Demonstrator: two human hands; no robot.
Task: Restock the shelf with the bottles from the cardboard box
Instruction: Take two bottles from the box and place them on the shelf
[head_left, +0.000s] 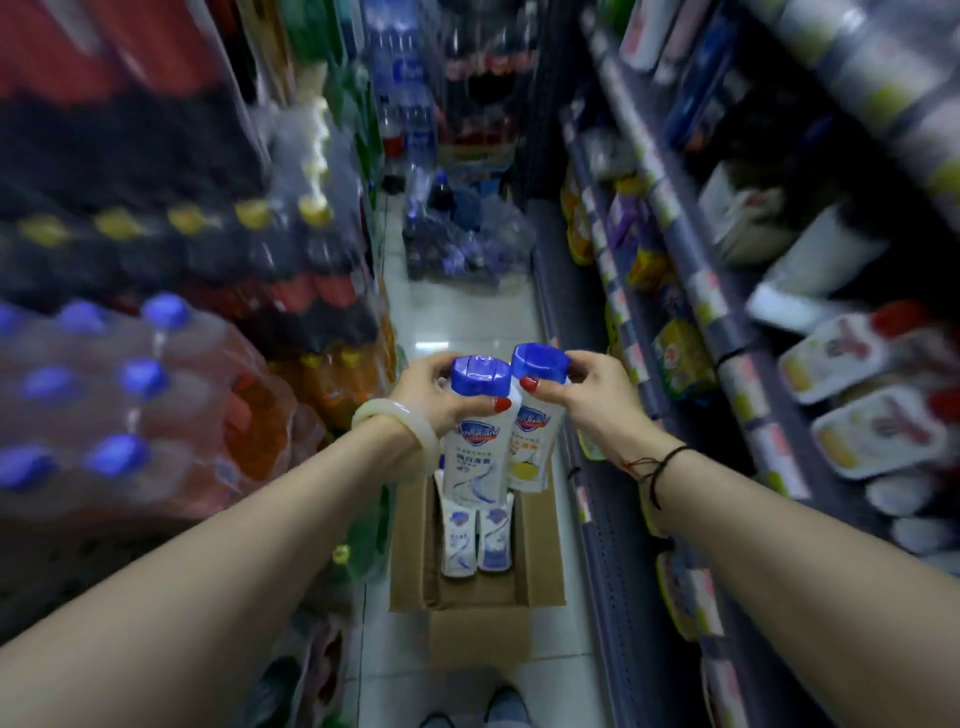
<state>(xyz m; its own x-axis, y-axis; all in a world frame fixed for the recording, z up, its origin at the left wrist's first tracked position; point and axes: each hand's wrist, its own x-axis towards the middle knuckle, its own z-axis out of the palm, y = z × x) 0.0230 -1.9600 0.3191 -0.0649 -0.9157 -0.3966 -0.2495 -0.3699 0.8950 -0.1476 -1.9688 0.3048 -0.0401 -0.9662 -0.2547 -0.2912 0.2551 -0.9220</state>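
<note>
Head view, shop aisle: shrink-wrapped drink packs (130, 405) fill the nine o'clock side. At centre the left hand (436, 397) grips a white blue-capped bottle (478, 457), just beside a second bottle (537, 431), yellow-labelled, gripped by the right hand (597, 397). Toward six o'clock, two more bottles (475, 540) lie in the open cardboard box (415, 561). The shelf (727, 332) rises at three o'clock.

The aisle was dim, with a cool blue cast. A pale patch of glare lay on the floor tiles (434, 347). Motion blur smeared the shelves (727, 332) and drink packs (130, 395); the 2 bottles (475, 452) at centre were fairly sharp. Wide-angle distortion bent the edges.
</note>
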